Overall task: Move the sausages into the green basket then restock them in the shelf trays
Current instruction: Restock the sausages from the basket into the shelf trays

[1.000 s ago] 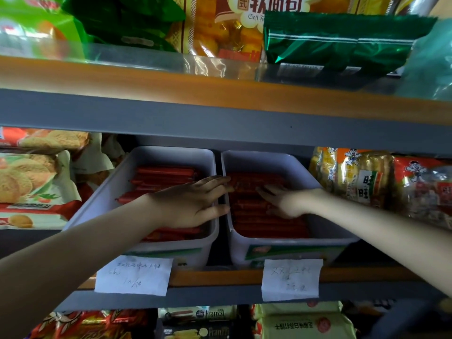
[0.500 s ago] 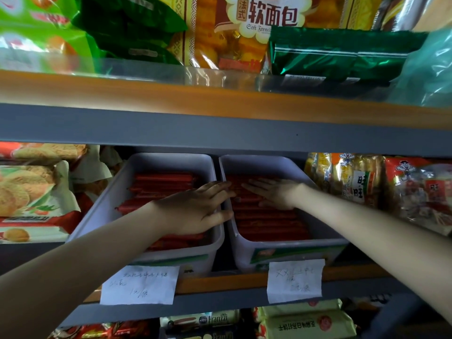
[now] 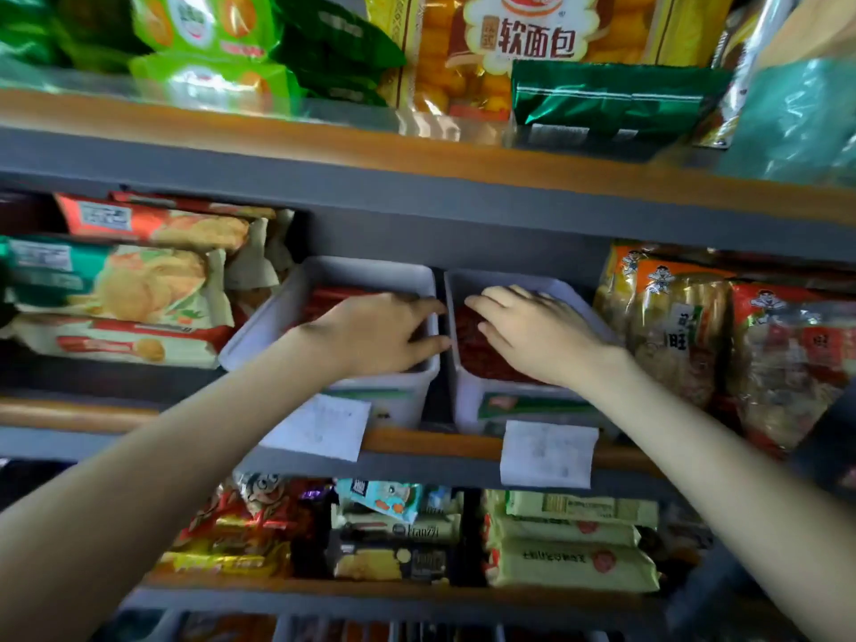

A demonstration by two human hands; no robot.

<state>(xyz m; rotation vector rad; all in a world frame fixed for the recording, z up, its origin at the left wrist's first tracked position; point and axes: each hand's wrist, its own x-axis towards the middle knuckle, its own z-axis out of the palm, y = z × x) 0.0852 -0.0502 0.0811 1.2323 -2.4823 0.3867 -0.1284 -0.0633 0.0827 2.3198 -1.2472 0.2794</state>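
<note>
Two white trays stand side by side on the middle shelf. The left tray (image 3: 259, 333) holds red sausages (image 3: 319, 304), mostly hidden under my left hand (image 3: 375, 333), which lies flat with fingers stretched toward the tray's right wall. The right tray (image 3: 468, 400) is filled with red sausages (image 3: 477, 349). My right hand (image 3: 532, 335) rests on them, palm down, fingers spread and pointing left. Neither hand visibly grips a sausage. No green basket is in view.
Biscuit packs (image 3: 116, 289) sit left of the trays and rice-cracker bags (image 3: 685, 326) to their right. Two paper price labels (image 3: 546, 454) hang on the shelf edge. Bread and green bags fill the upper shelf (image 3: 324, 141); snack packs (image 3: 569, 539) fill the lower one.
The view has tilted down and drawn back. My right hand has slid left and toward the front of the right tray. My left hand stays flat in the left tray.
</note>
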